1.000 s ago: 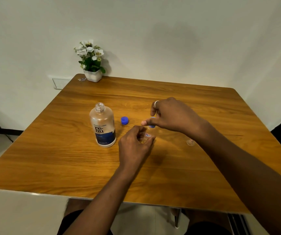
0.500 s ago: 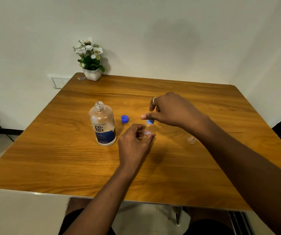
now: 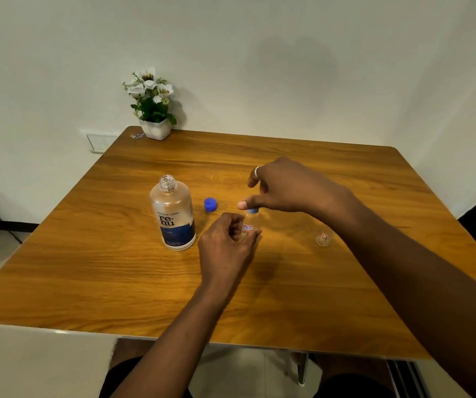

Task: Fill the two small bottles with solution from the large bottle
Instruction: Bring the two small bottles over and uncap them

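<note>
On the wooden counter (image 3: 288, 297), the left hand (image 3: 225, 245) has its fingers curled round a small clear bottle (image 3: 249, 225) with a red-and-white label, standing upright at the centre. The right hand (image 3: 285, 188) pinches the little blue cap (image 3: 252, 210) on top of it with thumb and fingers. To the left stands the large clear solution bottle (image 3: 173, 216), uncapped, with a loose blue screw cap (image 3: 210, 204) just beside it. A second small bottle (image 3: 323, 239) stands to the right, partly hidden by the forearm.
</note>
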